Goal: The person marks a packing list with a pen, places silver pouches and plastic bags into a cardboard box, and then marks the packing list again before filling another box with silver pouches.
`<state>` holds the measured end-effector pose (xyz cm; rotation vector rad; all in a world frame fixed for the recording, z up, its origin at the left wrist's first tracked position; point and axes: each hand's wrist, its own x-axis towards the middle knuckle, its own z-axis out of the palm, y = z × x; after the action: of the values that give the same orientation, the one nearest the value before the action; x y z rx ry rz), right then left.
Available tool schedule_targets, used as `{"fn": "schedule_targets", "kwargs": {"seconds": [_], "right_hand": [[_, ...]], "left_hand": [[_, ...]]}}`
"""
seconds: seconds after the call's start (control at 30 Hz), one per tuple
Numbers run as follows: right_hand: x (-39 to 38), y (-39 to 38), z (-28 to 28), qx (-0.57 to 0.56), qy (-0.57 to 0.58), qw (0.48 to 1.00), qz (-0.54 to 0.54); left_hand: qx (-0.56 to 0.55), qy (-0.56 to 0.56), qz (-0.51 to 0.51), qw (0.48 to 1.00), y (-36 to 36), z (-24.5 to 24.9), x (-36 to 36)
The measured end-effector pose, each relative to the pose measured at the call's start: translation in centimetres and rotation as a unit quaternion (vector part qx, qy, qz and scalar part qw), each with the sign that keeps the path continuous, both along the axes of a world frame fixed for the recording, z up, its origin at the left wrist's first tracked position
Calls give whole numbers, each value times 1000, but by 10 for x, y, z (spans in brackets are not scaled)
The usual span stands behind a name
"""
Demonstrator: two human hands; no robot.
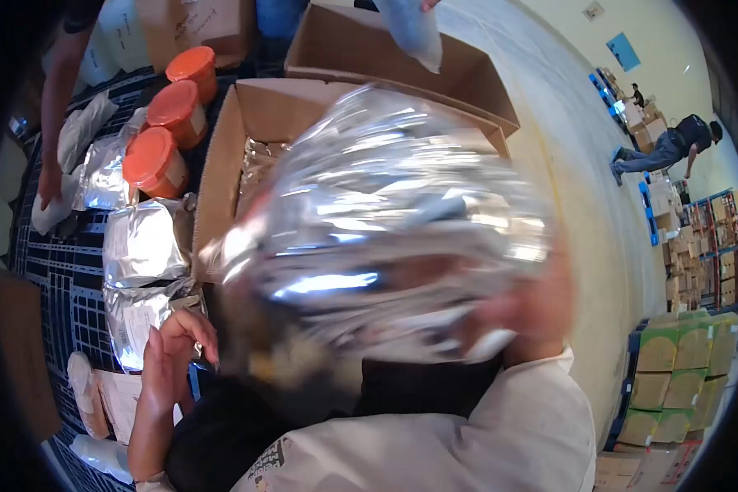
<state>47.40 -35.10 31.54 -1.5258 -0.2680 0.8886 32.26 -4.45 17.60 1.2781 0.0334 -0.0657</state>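
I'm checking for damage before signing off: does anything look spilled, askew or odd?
Nothing clearly stands out. The orange tubs have their lids on, no spill visible around them. The foil packs beside them are creased, but show no obvious tear. The big silver bag over the open carton is too blurred to judge.

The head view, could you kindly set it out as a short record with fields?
right hand: on a large silver bag, both blurred
left hand: raised, open, holding nothing
open carton: partly hidden by the bag
orange-lidded tubs: three, in a row left of the carton
co-worker's hand: far left, at a pale bag
background: a person near cartons
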Motion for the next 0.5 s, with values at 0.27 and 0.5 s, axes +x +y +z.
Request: {"fn": "schedule_targets", "kwargs": {"seconds": [0.27, 0.5], "right_hand": [[99, -73, 8, -331, -569, 751, 44], [134, -133, -148, -678, -353, 524, 375]], "left_hand": [[174, 10, 10, 985, 7, -6, 12], [185, 29, 33, 982, 9, -14, 29]]}}
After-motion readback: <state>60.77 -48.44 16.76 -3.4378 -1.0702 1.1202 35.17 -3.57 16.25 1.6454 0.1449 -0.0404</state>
